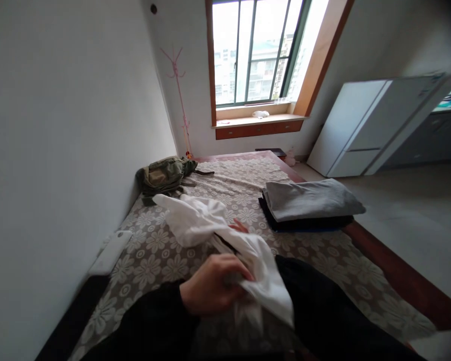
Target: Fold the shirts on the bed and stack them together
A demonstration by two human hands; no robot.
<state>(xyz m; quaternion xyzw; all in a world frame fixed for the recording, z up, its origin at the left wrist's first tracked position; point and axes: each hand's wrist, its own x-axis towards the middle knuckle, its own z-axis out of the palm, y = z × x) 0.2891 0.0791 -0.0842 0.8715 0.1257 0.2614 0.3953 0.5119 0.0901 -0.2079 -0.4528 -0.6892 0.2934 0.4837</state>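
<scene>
A crumpled white garment (199, 216) stretches across the bed in front of me; its exact kind is unclear. My left hand (216, 283) is closed on the near edge of the cloth, fingers curled and thumb pressed in. Behind the garment, some fingers of my right hand (240, 226) show, bent against the cloth and gripping it, while its palm and thumb are covered. A dark strip shows in a fold between the two hands. The garment's near end hangs down toward my lap, slightly blurred.
Folded clothes, a grey piece (311, 198) over dark ones (308, 224), lie on the right of the patterned bedspread (146, 268). A camouflage backpack (165, 175) rests by the left wall, a white board-like object (110, 253) nearer. Beyond are a pink coat stand (179, 90) and a fridge (357, 123).
</scene>
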